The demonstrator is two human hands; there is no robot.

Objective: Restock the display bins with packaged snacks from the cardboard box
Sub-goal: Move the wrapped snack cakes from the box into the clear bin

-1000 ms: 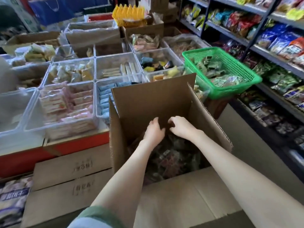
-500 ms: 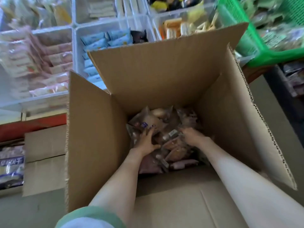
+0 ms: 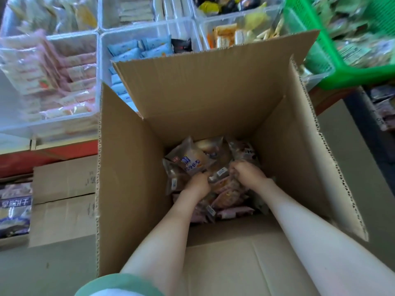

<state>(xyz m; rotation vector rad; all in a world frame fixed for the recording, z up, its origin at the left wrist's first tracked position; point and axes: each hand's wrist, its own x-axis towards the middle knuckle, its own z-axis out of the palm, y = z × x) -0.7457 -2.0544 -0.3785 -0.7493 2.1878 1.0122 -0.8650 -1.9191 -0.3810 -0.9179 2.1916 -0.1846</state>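
Both arms reach down into the open cardboard box point(image 3: 128, 189), flaps up, just in front of the red-edged desk point(image 3: 42, 161). The task's goods, the snack packs point(image 3: 230, 197), lie in a loose pile at the box bottom: clear wrappers w/ brownish & pinkish contents, white labels.

Left grip point(image 3: 197, 184) is on the pile's left side, fingers curled round the edge of a pack. A bread-like pack w/ blue print point(image 3: 190, 160) lies just beyond its fingertips. Right grip point(image 3: 248, 173) is on the pile's right side, knuckles up, fingers curled into the wrappers & clutching some; how many, can't tell. The two grips are near each other, not touching. A green-and-white sleeve point(image 3: 119, 284) shows on the left arm.

On the desk behind the box stand clear display bins point(image 3: 147, 28): one w/ light-blue packs point(image 3: 136, 49), one w/ pink packs point(image 3: 72, 69), one w/ orange & yellow items point(image 3: 226, 36). A green plastic basket point(image 3: 352, 76) of greenish packs sits to the right. Closed cartons point(image 3: 64, 180) are stacked left of the box.
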